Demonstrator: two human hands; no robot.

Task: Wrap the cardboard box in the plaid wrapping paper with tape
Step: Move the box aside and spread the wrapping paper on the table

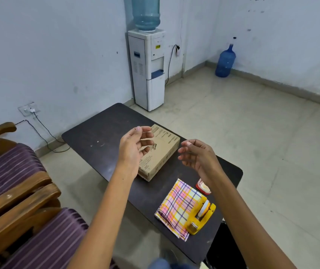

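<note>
We see bright, even, cool light; shadows soft, faint. Dull sheen on table [104, 136]. We note wide-angle bending toward edges, walls [38, 55] curved; bottom edge blurry.

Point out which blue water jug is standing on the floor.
The darker blue jug in the far right corner, upright with its neck up. The other jug sits upside down on top of the white water dispenser.
</note>
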